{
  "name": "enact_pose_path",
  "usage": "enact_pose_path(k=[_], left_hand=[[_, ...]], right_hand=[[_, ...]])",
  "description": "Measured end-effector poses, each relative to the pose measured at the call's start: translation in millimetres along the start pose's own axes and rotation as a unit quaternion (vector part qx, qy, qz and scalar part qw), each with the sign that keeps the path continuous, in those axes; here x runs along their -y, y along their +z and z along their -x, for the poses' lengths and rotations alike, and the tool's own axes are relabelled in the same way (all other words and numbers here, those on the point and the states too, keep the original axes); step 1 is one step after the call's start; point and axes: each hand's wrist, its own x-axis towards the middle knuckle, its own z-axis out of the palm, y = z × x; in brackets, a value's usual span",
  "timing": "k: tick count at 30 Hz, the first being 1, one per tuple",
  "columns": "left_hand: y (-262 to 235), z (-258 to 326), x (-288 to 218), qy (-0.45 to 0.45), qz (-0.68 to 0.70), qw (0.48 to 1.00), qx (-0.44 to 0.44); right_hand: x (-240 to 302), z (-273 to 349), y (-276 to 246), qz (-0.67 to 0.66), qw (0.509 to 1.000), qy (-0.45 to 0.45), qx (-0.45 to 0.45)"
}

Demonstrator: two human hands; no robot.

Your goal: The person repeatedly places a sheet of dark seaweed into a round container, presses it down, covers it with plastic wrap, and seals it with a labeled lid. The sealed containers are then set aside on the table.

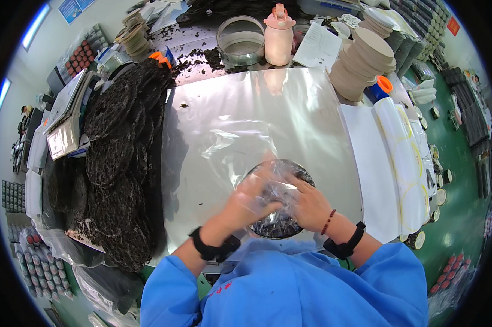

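Note:
In front of me on the metal sheet lies a round, dark, flat disc (280,231) that looks like dried seaweed, covered by a clear plastic bag (278,192). My left hand (249,197) is over its left side, smeared by motion; the thumb reaches across the plastic, but the finger grip is unclear. Over the right side, my right hand (309,204) has its fingers bent onto the crumpled plastic and appears to grip it. The hands and glare hide part of the disc.
A tall pile of dark seaweed discs (112,158) flanks the metal sheet (213,109) on the left. White paper sheets (374,169) lie to the right. Along the far side stand a clear round ring (240,41), a pink bottle (278,41) and stacked beige discs (363,62).

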Motion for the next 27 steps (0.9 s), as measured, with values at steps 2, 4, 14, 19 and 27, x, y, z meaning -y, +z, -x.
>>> enact_pose_path(k=[2, 4, 14, 19, 27], left_hand=[[11, -12, -5, 0.111, -0.135, 0.984, 0.021], [17, -14, -13, 0.141, -0.145, 0.979, -0.013], [47, -9, 0, -0.067, -0.209, 0.971, -0.094], [27, -8, -3, -0.064, -0.026, 0.994, -0.087], [31, 0, -6, -0.098, -0.081, 0.991, 0.044]], right_hand=[[-2, 2, 2, -0.016, 1.000, 0.016, -0.009], [-7, 4, 8, 0.005, 1.000, -0.001, -0.030], [8, 1, 6, -0.060, 0.965, -0.065, -0.247], [13, 2, 2, 0.039, 0.974, -0.097, -0.201], [-11, -13, -9, -0.111, 0.992, -0.043, 0.050]])
